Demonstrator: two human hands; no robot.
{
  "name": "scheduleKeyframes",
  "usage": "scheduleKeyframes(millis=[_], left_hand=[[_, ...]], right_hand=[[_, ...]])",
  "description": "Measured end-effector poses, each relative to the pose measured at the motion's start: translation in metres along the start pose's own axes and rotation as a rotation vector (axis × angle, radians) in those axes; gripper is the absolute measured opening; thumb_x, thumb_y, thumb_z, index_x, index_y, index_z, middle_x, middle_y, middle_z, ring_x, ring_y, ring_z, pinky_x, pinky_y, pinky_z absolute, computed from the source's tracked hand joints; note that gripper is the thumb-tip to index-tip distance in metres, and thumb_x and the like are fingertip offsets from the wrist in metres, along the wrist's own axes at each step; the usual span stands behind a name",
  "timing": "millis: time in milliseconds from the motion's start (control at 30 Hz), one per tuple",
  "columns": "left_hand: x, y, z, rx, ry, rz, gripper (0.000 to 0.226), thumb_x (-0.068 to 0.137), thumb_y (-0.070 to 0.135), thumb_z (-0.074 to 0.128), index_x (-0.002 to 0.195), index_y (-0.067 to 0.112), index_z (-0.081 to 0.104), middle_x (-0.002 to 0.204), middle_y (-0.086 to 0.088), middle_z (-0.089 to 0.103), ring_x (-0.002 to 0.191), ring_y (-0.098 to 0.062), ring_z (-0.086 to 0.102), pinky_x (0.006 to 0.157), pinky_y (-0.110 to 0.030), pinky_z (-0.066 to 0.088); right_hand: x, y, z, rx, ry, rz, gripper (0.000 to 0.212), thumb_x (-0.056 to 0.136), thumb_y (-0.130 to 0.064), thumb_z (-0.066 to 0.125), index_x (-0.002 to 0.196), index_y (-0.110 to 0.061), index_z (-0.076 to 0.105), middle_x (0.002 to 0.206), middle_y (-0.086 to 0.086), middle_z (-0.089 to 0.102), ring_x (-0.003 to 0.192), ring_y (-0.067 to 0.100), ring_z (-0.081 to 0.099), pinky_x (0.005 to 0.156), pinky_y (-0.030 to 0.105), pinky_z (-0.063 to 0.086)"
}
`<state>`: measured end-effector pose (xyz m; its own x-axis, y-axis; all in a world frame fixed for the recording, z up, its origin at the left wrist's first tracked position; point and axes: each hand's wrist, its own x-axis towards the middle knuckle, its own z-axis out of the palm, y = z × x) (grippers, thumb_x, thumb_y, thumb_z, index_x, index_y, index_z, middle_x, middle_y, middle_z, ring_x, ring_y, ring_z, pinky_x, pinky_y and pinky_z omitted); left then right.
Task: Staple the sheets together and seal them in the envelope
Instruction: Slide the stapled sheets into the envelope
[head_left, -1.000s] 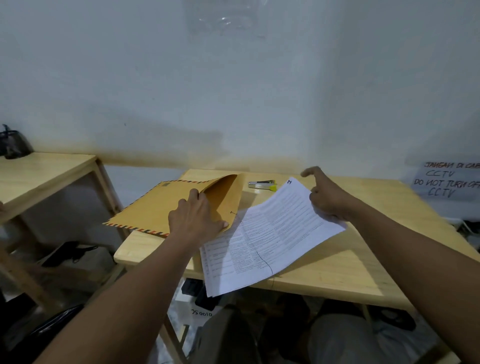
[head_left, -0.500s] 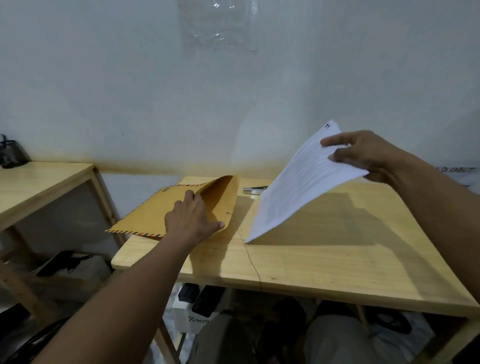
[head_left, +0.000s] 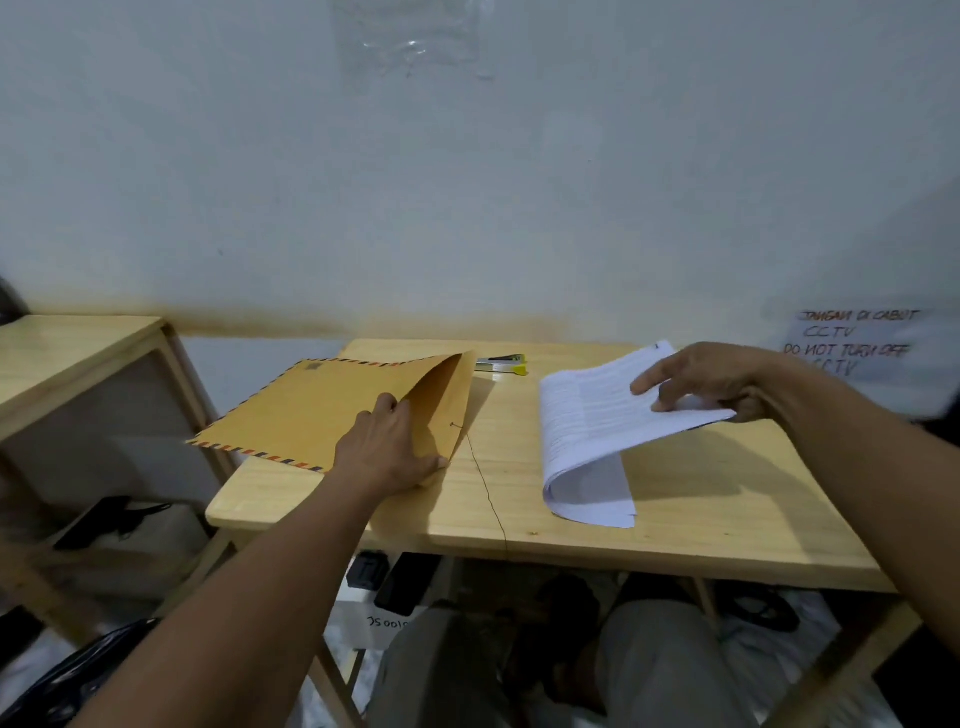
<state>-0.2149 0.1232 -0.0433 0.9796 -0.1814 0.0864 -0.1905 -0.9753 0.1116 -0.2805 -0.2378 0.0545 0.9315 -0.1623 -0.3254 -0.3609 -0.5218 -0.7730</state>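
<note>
1. Far left: side table (head_left: 78, 353), wood, standing apart from the main one. A dark bag (head_left: 98, 519) sits below it (blurred).
2. Envelope (head_left: 322, 410): brown with striped edging, lying flat on the left part of the table (head_left: 727, 509). Its left corner hangs over the table edge. The mouth faces right and the flap is lifted.
3. Left hand (head_left: 387, 452): lies flat on the envelope by the mouth. Fingers are straight and together, with the tips at the lip of the opening. The thumb is spread out right along the near edge. It presses down and grips nothing.
4. String (head_left: 483, 483): thin, running from the envelope's clasp across the table to the front edge.
5. Stapler (head_left: 501, 364): black and yellow, at the back of the table just beside the flap's top corner. Neither hand touches it.
6. Sheets (head_left: 582, 431): right of the string, outside the envelope and well apart from it. The stack is bent in a curl, with the near end resting on the table and the rest lifted toward the right. Cannot tell whether they are stapled.
7. Right hand (head_left: 711, 384): pinches the raised right edge of the sheets, fingers on top and thumb below (mostly hidden). The index finger lies straight, pointing left.
8. Far right on the wall: a handwritten note (head_left: 852, 343), partly readable as "DO NOT TURN OFF CCTV".
9. Under the table: the person's knees (head_left: 649, 665) in grey trousers.
</note>
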Motion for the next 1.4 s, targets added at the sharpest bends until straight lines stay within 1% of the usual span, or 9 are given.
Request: scheduleKeyframes(millis=[200,333,500,733,867,967,1067,1200,1400], left_hand=[[0.006,0.004,-0.001,0.009,0.001,-0.007,0.091,0.074,0.07,0.073,0.14,0.015,0.042,0.144,-0.003,0.041,0.122,-0.029,0.053,0.089,-0.047,0.056],[0.004,0.005,0.001,-0.025,-0.004,-0.013,0.086,0.074,0.066,0.073,0.141,0.023,0.041,0.137,-0.002,0.044,0.117,-0.03,0.055,0.087,-0.048,0.056],[0.002,0.001,0.0,0.015,-0.006,-0.005,0.077,0.076,0.069,0.07,0.134,0.022,0.051,0.132,-0.001,0.046,0.114,-0.028,0.055,0.085,-0.044,0.056],[0.004,0.001,-0.001,0.027,0.019,-0.025,0.083,0.071,0.066,0.076,0.13,0.015,0.049,0.139,-0.001,0.043,0.113,-0.028,0.057,0.079,-0.043,0.055],[0.003,0.004,-0.002,0.037,0.045,-0.028,0.087,0.071,0.068,0.077,0.132,0.013,0.047,0.141,-0.003,0.043,0.114,-0.028,0.057,0.079,-0.041,0.054],[0.003,0.004,-0.005,0.049,0.044,-0.028,0.086,0.073,0.065,0.077,0.132,0.012,0.046,0.14,-0.004,0.042,0.114,-0.029,0.057,0.075,-0.04,0.051],[0.002,0.004,-0.007,0.043,0.043,-0.01,0.082,0.074,0.06,0.078,0.131,0.01,0.046,0.139,-0.006,0.042,0.111,-0.03,0.057,0.073,-0.039,0.05],[-0.001,0.007,-0.007,0.041,0.034,-0.012,0.086,0.071,0.064,0.078,0.132,0.011,0.047,0.138,-0.004,0.042,0.113,-0.03,0.056,0.074,-0.04,0.05],[0.0,0.002,-0.006,0.031,0.032,0.005,0.08,0.072,0.062,0.077,0.128,0.013,0.047,0.138,-0.004,0.042,0.108,-0.028,0.056,0.069,-0.038,0.047]], right_hand=[[-0.039,-0.078,-0.015,-0.068,0.094,-0.365,0.029,0.088,0.001,0.068,0.108,-0.018,0.075,0.089,0.0,0.07,0.053,-0.005,0.064,0.049,0.009,0.046],[-0.044,-0.106,-0.01,0.414,-0.008,-0.518,0.04,0.09,0.007,0.062,0.124,-0.013,0.068,0.101,0.003,0.07,0.068,0.008,0.07,0.058,0.017,0.055],[-0.01,-0.051,0.004,0.315,0.032,-0.312,0.033,0.09,0.01,0.062,0.114,-0.012,0.069,0.109,0.022,0.067,0.067,0.019,0.066,0.051,0.019,0.055],[0.0,0.027,0.008,-0.041,-0.022,0.054,0.034,0.088,0.011,0.06,0.114,-0.008,0.072,0.096,0.013,0.057,0.069,0.022,0.059,0.051,0.025,0.055],[-0.005,0.022,0.004,0.065,-0.001,0.01,0.036,0.09,0.012,0.053,0.115,-0.007,0.072,0.085,0.008,0.052,0.063,0.017,0.052,0.047,0.018,0.051],[-0.008,0.011,-0.005,0.187,0.016,-0.05,0.04,0.093,0.014,0.047,0.116,-0.008,0.071,0.09,0.001,0.06,0.059,0.009,0.063,0.041,0.016,0.046],[-0.007,0.003,-0.016,0.31,-0.005,-0.058,0.044,0.093,0.014,0.043,0.114,-0.009,0.073,0.116,0.004,0.066,0.079,0.015,0.075,0.04,0.017,0.044],[-0.005,-0.004,-0.018,0.296,0.012,-0.078,0.045,0.091,0.014,0.043,0.109,-0.013,0.076,0.116,0.001,0.069,0.073,0.012,0.076,0.043,0.016,0.046],[-0.006,-0.008,-0.033,0.224,0.0,-0.096,0.044,0.094,0.01,0.044,0.112,-0.014,0.076,0.126,0.001,0.068,0.095,0.019,0.073,0.039,0.016,0.041]])
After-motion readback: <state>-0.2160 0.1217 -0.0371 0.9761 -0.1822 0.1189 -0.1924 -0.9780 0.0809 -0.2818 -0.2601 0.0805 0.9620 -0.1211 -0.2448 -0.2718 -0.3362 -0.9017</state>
